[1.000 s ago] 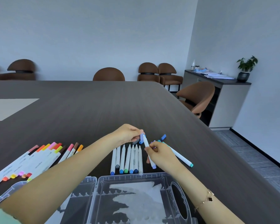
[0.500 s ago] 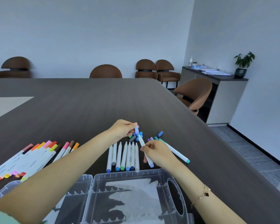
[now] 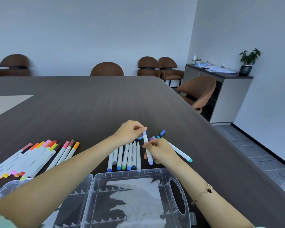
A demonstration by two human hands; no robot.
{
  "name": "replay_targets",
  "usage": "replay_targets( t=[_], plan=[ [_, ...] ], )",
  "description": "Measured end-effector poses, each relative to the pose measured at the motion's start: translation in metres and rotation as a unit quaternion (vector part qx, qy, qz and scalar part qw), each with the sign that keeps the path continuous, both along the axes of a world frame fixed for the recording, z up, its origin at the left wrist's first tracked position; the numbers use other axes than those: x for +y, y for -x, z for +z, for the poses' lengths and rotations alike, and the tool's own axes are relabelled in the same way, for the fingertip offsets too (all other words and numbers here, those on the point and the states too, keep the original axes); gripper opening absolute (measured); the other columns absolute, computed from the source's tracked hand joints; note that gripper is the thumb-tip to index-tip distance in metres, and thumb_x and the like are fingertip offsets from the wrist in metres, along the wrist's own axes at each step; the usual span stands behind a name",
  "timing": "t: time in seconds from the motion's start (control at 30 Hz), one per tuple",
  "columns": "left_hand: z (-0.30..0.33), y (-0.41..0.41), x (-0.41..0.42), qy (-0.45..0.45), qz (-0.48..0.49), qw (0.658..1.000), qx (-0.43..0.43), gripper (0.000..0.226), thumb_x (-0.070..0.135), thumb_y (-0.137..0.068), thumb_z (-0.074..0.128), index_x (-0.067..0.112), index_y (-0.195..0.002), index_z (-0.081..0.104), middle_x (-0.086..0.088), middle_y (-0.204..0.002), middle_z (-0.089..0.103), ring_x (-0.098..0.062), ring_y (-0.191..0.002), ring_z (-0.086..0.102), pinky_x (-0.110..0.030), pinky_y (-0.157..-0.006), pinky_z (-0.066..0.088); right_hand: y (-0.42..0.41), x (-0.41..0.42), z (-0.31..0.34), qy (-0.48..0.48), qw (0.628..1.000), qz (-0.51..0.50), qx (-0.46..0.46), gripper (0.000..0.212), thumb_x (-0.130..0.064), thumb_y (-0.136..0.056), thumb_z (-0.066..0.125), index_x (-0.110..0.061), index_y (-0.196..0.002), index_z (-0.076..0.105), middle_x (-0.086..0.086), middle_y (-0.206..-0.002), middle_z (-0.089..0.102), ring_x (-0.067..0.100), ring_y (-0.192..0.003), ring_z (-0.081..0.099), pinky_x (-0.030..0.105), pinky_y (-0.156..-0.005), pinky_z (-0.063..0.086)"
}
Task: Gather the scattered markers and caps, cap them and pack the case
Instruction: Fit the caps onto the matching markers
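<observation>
Markers are what you are sorting, so start from the dark table (image 3: 105, 102), which carries everything. Nearest you lies the clear plastic case (image 3: 174, 175), open and with no markers in it yet. To your left a fan of warm-coloured capped markers (image 3: 39, 155) waits; just beyond the case rim sits a row of uncapped markers (image 3: 125, 155), side by side, tips pointing away. A teal marker (image 3: 179, 152) lies beyond your right hand (image 3: 161, 152), with a few loose caps (image 3: 162, 132) near it. That hand grips the barrel of a pale lilac marker (image 3: 148, 150), while your left hand (image 3: 130, 131) pinches its cap (image 3: 144, 133) at the top end. You look to be mid-capping: whether the cap is fully seated I cannot tell. Next, press it straight down along the barrel, then take another from the row.
</observation>
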State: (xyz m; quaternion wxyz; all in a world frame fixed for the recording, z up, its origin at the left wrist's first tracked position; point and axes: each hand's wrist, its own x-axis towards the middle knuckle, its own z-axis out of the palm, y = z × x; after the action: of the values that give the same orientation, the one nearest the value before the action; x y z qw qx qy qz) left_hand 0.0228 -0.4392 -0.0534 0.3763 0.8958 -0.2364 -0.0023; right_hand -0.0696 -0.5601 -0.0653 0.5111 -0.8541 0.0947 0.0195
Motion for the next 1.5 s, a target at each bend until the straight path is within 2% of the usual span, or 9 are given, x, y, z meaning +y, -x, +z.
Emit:
replay_targets(
  t=[0.2,0.37,0.47,0.7,0.83,0.9,1.1,1.23,1.5],
  plan=[
    [0.006,0.002,-0.003,-0.022,-0.015,1.000,0.002,0.026,0.029,-0.096,0.052,0.009,-0.098,0.068,-0.003,-0.087,0.066,-0.013,-0.077,0.063,-0.026,-0.075,0.053,-0.002,0.001,-0.001,-0.037,0.999,-0.021,0.007,0.025,-0.019,-0.097,0.048,-0.003,-0.099,0.066,0.001,-0.076,0.059,0.007,-0.048,0.048,0.013,-0.041,0.037],
    [0.006,0.003,0.007,-0.097,-0.037,0.995,-0.003,0.024,0.018,-0.097,0.051,0.012,-0.115,0.065,-0.003,-0.113,0.066,-0.014,-0.099,0.061,-0.025,-0.088,0.048,-0.006,-0.002,-0.006,0.039,0.999,-0.016,0.000,0.030,-0.013,-0.093,0.050,-0.005,-0.067,0.063,0.000,-0.079,0.063,-0.011,-0.091,0.048,0.005,-0.064,0.043],
    [0.008,-0.003,0.030,-0.106,0.045,0.993,-0.005,0.025,0.012,-0.095,0.053,0.010,-0.118,0.060,-0.005,-0.114,0.064,-0.012,-0.096,0.058,-0.019,-0.082,0.043,-0.005,-0.004,-0.010,0.152,0.988,-0.002,0.015,0.025,-0.016,-0.094,0.050,-0.017,-0.069,0.050,-0.011,-0.075,0.046,-0.004,-0.050,0.054,0.002,-0.040,0.036],
    [0.006,-0.006,0.082,-0.206,0.138,0.969,0.019,0.025,0.018,-0.094,0.053,0.000,-0.098,0.070,-0.005,-0.092,0.064,-0.020,-0.097,0.062,-0.022,-0.077,0.045,0.004,0.008,-0.007,0.301,0.952,0.015,-0.051,0.050,-0.015,-0.096,0.050,-0.009,-0.143,0.034,0.006,-0.147,0.037,0.014,-0.106,0.058,0.013,-0.078,0.043],
    [0.013,0.002,0.090,-0.284,0.131,0.940,0.138,0.037,0.039,-0.095,0.050,0.006,-0.091,0.066,-0.002,-0.067,0.059,-0.012,-0.060,0.056,-0.017,-0.051,0.041,0.002,0.010,-0.012,0.323,0.944,0.035,-0.055,0.029,-0.016,-0.095,0.051,-0.010,-0.123,0.051,0.006,-0.137,0.050,0.012,-0.093,0.061,0.012,-0.067,0.042],
    [0.015,0.009,0.088,-0.293,0.105,0.932,0.184,0.037,0.042,-0.094,0.050,0.008,-0.087,0.062,-0.001,-0.067,0.059,-0.010,-0.057,0.053,-0.016,-0.051,0.043,0.000,0.009,-0.013,0.323,0.944,0.033,-0.055,0.023,-0.015,-0.094,0.051,-0.009,-0.116,0.054,0.002,-0.110,0.061,0.007,-0.062,0.051,0.014,-0.060,0.045],
    [0.009,0.022,0.078,-0.288,0.078,0.932,0.204,0.031,0.033,-0.091,0.048,0.008,-0.078,0.061,-0.001,-0.066,0.060,-0.011,-0.054,0.052,-0.017,-0.049,0.045,0.001,0.003,-0.013,0.317,0.946,0.017,-0.062,0.030,-0.022,-0.096,0.052,-0.015,-0.124,0.044,-0.011,-0.069,0.044,0.005,-0.050,0.041,0.013,-0.043,0.032],
    [0.004,0.027,0.073,-0.284,0.098,0.939,0.168,0.036,0.034,-0.092,0.047,0.011,-0.066,0.056,-0.001,-0.062,0.058,-0.010,-0.054,0.053,-0.017,-0.054,0.047,0.002,0.000,-0.011,0.276,0.957,-0.002,-0.083,0.017,-0.026,-0.096,0.052,-0.013,-0.090,0.043,-0.010,-0.067,0.047,0.008,-0.047,0.046,0.021,-0.050,0.042],
    [0.002,0.049,0.076,-0.293,0.115,0.937,0.149,0.025,0.030,-0.088,0.054,0.014,-0.071,0.048,-0.002,-0.071,0.052,-0.012,-0.063,0.051,-0.024,-0.064,0.047,-0.041,-0.057,0.026,0.256,0.964,-0.021,-0.065,0.016,-0.018,-0.093,0.053,-0.011,-0.100,0.065,0.006,-0.106,0.067,0.018,-0.096,0.060,0.023,-0.078,0.043]
  ],
)
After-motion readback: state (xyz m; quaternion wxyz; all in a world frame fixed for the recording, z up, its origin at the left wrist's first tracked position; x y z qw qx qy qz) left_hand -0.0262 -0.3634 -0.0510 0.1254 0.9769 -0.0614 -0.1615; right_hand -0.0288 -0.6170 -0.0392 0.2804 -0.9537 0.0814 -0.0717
